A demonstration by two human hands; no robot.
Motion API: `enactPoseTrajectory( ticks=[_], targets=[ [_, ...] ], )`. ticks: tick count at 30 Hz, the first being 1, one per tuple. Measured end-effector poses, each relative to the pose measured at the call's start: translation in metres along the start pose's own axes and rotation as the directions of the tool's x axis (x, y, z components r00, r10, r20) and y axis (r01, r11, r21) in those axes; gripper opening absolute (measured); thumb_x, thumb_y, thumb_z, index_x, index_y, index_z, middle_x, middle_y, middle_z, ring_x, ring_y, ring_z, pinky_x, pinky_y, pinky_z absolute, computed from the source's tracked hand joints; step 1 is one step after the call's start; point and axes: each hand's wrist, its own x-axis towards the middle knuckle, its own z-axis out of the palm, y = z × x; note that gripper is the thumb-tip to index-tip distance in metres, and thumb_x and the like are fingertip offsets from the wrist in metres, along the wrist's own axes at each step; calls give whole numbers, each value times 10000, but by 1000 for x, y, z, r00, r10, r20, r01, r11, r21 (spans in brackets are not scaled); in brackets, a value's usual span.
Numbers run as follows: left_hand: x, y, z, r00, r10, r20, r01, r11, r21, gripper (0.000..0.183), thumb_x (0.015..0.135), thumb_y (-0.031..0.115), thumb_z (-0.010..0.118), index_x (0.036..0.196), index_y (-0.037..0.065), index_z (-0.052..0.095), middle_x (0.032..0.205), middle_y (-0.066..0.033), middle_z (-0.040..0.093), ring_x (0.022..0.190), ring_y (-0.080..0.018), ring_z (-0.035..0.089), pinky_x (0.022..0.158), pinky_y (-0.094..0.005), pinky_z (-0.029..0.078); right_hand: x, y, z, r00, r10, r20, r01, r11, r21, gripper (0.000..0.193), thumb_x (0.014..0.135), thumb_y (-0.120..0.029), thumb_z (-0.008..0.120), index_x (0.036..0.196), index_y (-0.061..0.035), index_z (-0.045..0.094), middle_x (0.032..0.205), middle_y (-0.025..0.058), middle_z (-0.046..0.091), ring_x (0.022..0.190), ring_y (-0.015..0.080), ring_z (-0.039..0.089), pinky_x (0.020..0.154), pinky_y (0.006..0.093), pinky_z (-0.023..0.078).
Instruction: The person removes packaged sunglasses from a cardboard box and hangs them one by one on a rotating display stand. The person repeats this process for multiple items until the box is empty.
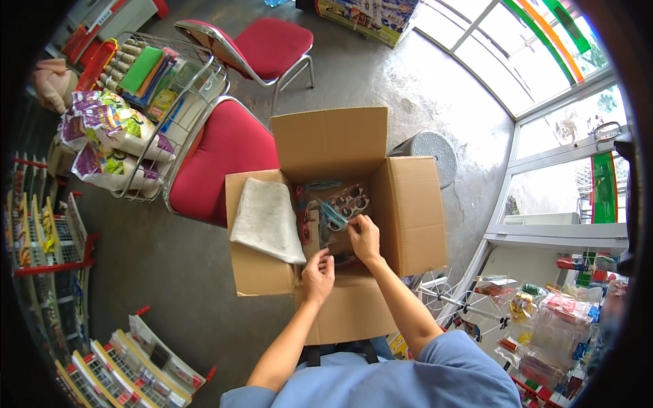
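Note:
A cardboard box (330,146) stands in front of me with its flaps folded out. My right hand (365,241) is closed over its inside, fingers pinching a light-blue pair of toy-like glasses (333,216). Beyond them are several dark round-framed glasses (352,200), and red-framed ones (305,226) lie along the left inner side. My left hand (317,276) hovers at the near edge of the opening, fingers loosely curled and apart, holding nothing that I can make out. A folded whitish cloth (267,219) rests on the left flap.
Red padded chairs (228,153) stand left and beyond the box. At far left a wire rack (146,163) carries purple-and-white packs (112,129). A grey round stool (435,156) is behind the right flap. Display shelves (129,367) fill the lower left; packaged goods (551,319) hang at right.

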Motion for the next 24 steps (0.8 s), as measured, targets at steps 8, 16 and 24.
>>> enactPoseTrajectory(
  ticks=[8,16,24],
  targets=[
    [30,70,-19,976,-141,-168,31,847,-531,482,927,297,660,1197,-57,476,1045,-111,598,958,-143,575,809,-262,465,-79,-68,-65,928,-357,-109,367,926,85,93,800,-56,718,834,-38,633,807,90,611,659,235,613,567,338,506],
    [-18,117,-37,931,22,-364,-221,828,-515,120,942,146,622,898,40,589,808,17,578,695,-55,503,624,-226,429,-131,-90,-108,746,-655,-116,655,754,-49,151,772,-82,755,899,-80,673,868,59,635,751,218,620,639,318,525],
    [-103,184,-44,962,271,-26,-235,778,-582,70,927,108,641,887,52,625,807,21,635,722,-47,565,640,-206,456,-173,-126,-181,889,-359,-283,418,890,182,289,789,-102,764,1052,-67,651,1003,109,623,853,234,610,719,327,533]
  ],
)
